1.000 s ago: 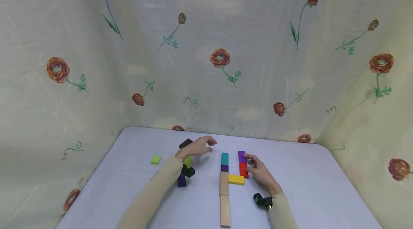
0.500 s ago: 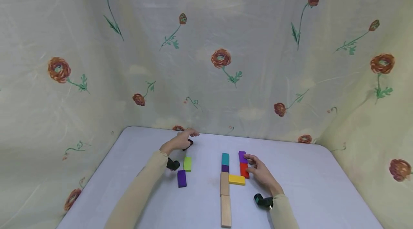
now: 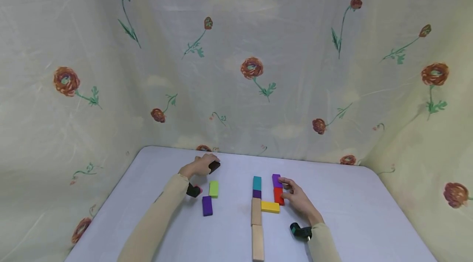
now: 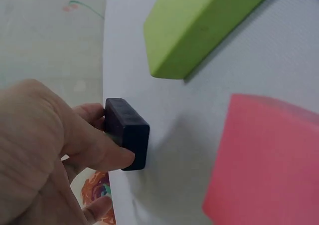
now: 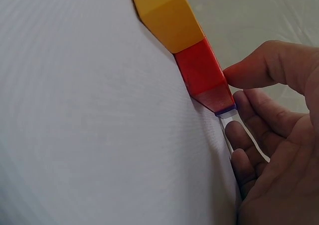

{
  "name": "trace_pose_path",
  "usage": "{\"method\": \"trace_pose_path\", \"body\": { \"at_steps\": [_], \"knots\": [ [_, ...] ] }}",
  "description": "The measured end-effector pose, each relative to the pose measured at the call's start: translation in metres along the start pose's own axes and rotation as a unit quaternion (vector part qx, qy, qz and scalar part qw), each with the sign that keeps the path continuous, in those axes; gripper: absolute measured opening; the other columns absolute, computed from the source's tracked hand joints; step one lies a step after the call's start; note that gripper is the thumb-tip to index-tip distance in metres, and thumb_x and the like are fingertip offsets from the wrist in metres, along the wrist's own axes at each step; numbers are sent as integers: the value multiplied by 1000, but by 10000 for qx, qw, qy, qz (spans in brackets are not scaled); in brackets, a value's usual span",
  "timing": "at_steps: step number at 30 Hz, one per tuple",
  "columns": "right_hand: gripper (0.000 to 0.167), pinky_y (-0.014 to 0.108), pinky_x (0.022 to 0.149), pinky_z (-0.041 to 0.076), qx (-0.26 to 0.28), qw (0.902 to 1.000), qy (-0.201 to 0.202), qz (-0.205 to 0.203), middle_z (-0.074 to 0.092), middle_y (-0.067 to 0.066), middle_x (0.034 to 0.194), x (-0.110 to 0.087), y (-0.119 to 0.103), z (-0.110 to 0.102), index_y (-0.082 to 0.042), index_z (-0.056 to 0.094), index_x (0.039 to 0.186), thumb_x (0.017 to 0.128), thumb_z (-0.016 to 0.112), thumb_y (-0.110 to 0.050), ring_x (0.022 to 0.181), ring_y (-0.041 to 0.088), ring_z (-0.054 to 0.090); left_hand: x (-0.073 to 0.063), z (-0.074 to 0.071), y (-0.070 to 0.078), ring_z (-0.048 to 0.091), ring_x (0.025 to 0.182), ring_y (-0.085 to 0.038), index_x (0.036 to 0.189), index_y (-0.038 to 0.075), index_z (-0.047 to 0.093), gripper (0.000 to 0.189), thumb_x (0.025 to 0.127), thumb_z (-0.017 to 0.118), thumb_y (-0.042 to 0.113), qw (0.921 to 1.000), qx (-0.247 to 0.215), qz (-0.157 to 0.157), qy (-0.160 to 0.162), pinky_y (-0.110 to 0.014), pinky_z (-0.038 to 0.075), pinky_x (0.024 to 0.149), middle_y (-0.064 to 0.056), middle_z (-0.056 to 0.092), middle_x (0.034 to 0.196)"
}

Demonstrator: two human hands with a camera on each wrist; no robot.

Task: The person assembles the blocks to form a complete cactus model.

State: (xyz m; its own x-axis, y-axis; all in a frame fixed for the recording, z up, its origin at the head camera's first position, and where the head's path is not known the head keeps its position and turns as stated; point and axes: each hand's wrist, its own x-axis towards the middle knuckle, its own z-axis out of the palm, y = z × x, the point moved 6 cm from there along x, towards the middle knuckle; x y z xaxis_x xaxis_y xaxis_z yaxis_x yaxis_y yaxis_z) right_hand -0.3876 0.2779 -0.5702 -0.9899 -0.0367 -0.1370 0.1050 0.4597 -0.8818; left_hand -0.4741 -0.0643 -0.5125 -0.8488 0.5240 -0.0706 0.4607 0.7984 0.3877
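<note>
At the far left of the table in the head view, my left hand (image 3: 201,165) pinches a black block (image 3: 214,166). The left wrist view has the thumb on the near face of this block (image 4: 134,140) and a finger behind it. My right hand (image 3: 298,199) rests at the right-hand row, thumb against the red block (image 3: 278,197) and fingertips at the purple block (image 3: 275,180). In the right wrist view its fingers are loosely bent beside the red block (image 5: 202,68); the purple one is mostly hidden.
A line holds a teal block (image 3: 257,182), a dark purple block (image 3: 257,194) and wooden blocks (image 3: 256,212); a yellow block (image 3: 270,207) bridges toward red. A lime block (image 3: 213,189), another purple block (image 3: 207,205) and a pink block (image 4: 269,160) lie left.
My left hand has moved left from near the teal block, over the black block, and now grips it. The right hand has stayed at the red and purple blocks.
</note>
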Motion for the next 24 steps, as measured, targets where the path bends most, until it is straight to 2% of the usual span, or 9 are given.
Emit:
{"method": "trace_pose_path", "body": {
  "at_steps": [5, 15, 18, 24],
  "knots": [
    [56, 56, 107, 35, -9, 10000, 14, 2, 42, 13, 144, 0, 1, 0, -19, 44, 141, 90, 61, -7, 130, 34, 38, 0, 0, 0, 44, 127, -32, 135, 5, 53, 52, 84, 55, -6, 10000, -15, -1, 3, -55, 34, 93, -16, 46, 144],
    [54, 54, 107, 36, 36, 10000, -7, -60, 44, 12, 143, -1, -1, 1, -17, 45, 140, 90, 60, -6, 129, 32, 39, 2, 3, -4, 40, 132, -34, 137, 6, 52, 53, 85, 54, -2, 9998, 25, -188, -84, -61, 31, 102, -15, 44, 145],
    [53, 54, 107, 35, 69, 9999, -31, -115, 44, 12, 142, -3, -3, 1, -16, 46, 140, 90, 59, -5, 129, 31, 39, 1, 3, -6, 39, 131, -34, 136, 6, 54, 55, 82, 61, 1, 9994, -47, -331, -46, -60, 29, 105, -15, 44, 143],
    [53, 55, 109, 33, 16, 9999, -22, -166, 44, 12, 143, -2, -3, 0, -16, 45, 140, 90, 58, -5, 130, 31, 39, 1, 0, -8, 38, 130, -34, 134, 7, 55, 59, 80, 75, 18, 9983, -295, -498, 77, -56, 29, 105, -16, 43, 144]
  ]
}}
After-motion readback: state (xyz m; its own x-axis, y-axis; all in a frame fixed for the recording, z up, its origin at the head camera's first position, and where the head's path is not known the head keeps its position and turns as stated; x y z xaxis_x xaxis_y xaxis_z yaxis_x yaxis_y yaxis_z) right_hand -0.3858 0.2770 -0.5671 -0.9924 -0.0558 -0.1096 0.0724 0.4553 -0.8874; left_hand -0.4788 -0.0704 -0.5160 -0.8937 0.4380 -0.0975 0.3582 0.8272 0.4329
